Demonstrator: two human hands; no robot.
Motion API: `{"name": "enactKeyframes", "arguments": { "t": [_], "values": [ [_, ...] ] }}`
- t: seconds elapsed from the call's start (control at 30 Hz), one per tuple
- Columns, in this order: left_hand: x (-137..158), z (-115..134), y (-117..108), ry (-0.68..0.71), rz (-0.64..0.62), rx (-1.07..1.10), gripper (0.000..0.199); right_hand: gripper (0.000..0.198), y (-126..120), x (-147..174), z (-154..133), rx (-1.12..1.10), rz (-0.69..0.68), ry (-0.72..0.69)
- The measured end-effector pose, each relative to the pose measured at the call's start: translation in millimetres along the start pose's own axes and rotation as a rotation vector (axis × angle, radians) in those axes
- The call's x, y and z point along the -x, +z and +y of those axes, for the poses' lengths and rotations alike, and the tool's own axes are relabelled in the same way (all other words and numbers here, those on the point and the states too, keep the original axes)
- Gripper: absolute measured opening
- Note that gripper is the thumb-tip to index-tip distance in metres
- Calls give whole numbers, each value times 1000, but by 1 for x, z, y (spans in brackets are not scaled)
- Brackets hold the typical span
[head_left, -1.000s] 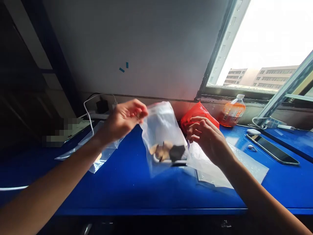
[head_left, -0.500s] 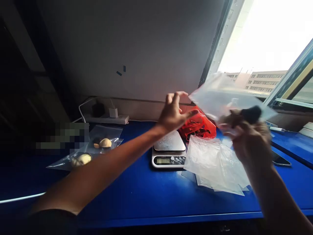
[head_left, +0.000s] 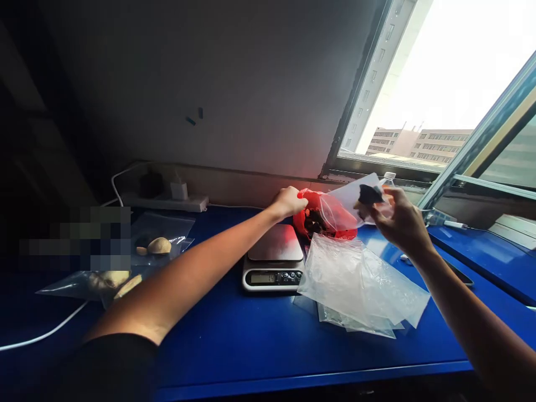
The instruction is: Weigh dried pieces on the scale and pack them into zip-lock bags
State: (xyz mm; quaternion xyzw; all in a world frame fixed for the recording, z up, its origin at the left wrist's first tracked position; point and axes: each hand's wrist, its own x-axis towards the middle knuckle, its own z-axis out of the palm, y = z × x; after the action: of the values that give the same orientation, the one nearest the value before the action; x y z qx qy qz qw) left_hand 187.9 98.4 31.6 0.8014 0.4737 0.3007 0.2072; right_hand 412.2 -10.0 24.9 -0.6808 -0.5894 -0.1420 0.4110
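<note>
The left hand [head_left: 288, 202], at the centre of the frame, has its grip closed on the rim of the red bag [head_left: 324, 219]; half a second ago that hand hung open in the air above the scale, fingers spread. The right hand [head_left: 400, 220], right of centre, pinches the clear bag [head_left: 349, 194] with its fingers narrowed round it, and it now sits lower and closer to the red bag than before, when it held the clear bag up against the window.

Far left on the blue bench [head_left: 234, 335], two filled clear pouches [head_left: 157, 245] lie flat with pale lumps inside, and a white cable [head_left: 46, 334] runs off the lower left edge. In the middle stands a small digital scale [head_left: 274, 262] with a bare metal plate. Just right of it the red bag sits crumpled and open at the top, with dark pieces inside. The clear bag is see-through and slack, carrying a dark lump [head_left: 369, 194] near the fingers, and its free edge overlaps the red bag. Below both, a loose stack of empty clear bags [head_left: 360, 285] fans out on the bench beside the scale.
</note>
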Motion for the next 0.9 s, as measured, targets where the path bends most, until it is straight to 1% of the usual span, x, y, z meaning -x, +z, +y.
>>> {"name": "enactKeyframes", "arguments": {
  "t": [0.03,0.1,0.2,0.3,0.43,0.5,0.6,0.7,0.77,0.8,0.83,0.9],
  "values": [
    [3,-4,-6,-2,-16,39,16,39,5,-11,-6,96,-12,-29],
    [11,-9,-16,2,-41,117,16,36,15,-31,-21,199,-50,-83],
    [20,-10,-23,5,-64,213,22,29,27,-55,-42,225,-87,-146],
    [30,-9,-29,-18,-91,256,25,26,28,-72,-59,256,-31,-156],
    [47,-13,-38,-32,-151,275,31,29,18,-85,-68,253,45,-161],
    [58,-17,-44,-22,-175,282,33,29,15,-88,-67,273,78,-161],
    [76,-24,-53,-6,-197,284,34,30,15,-86,-64,327,140,-147],
    [94,-34,-63,5,-206,278,37,32,16,-78,-60,390,104,-147],
    [105,-43,-68,9,-189,275,38,31,9,-71,-53,422,107,-96],
    [110,-47,-70,9,-172,274,38,30,2,-68,-49,423,151,-47],
    [115,-52,-72,7,-154,278,37,29,-6,-64,-44,396,212,-6],
    [124,-60,-74,9,-132,315,36,30,-20,-56,-36,235,259,-21]
  ]
}}
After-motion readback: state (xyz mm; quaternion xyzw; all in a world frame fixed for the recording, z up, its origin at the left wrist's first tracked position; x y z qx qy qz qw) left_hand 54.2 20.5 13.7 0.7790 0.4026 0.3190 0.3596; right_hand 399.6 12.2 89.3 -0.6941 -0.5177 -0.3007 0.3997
